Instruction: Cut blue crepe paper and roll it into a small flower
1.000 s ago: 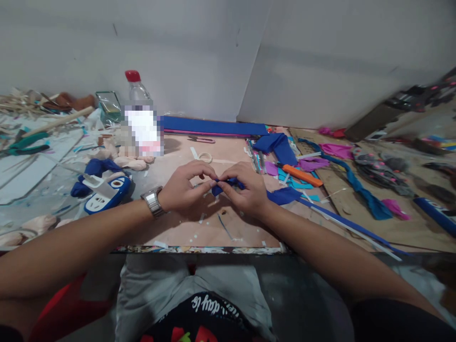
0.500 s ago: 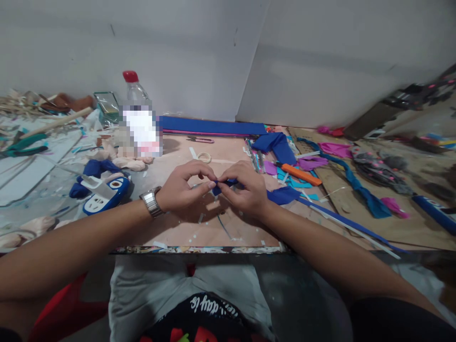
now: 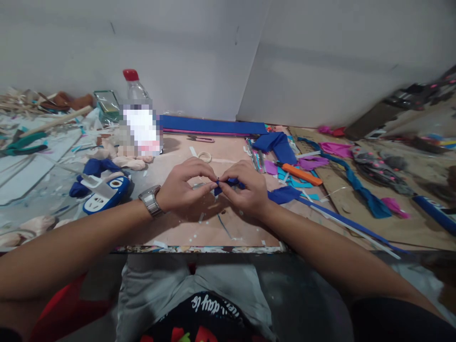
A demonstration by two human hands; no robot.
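Observation:
Over the middle of the table, both hands pinch one small piece of dark blue fabric (image 3: 217, 191) between thumb and fingertips. My left hand (image 3: 187, 184), with a metal watch on its wrist, grips the fabric's left edge. Facing it, my right hand (image 3: 246, 187) has thumb and forefinger closed on the same piece, and more blue cloth shows under its curled fingers. The fingertips of the two hands nearly touch. A longer blue strip (image 3: 285, 194) emerges to the right of my right hand; whether it joins the pinched piece is hidden.
A glue gun (image 3: 107, 192) rests at left near green-handled pliers (image 3: 26, 145). Behind stand a red-capped bottle (image 3: 135, 90) and a phone (image 3: 141, 128). Small thread snips (image 3: 201, 139) and a tape ring (image 3: 204, 157) lie ahead. An orange cutter (image 3: 301, 174) sits among scraps at right.
Both hands hold nearly the same place and pinch. The blue fabric between the fingertips has shifted very slightly.

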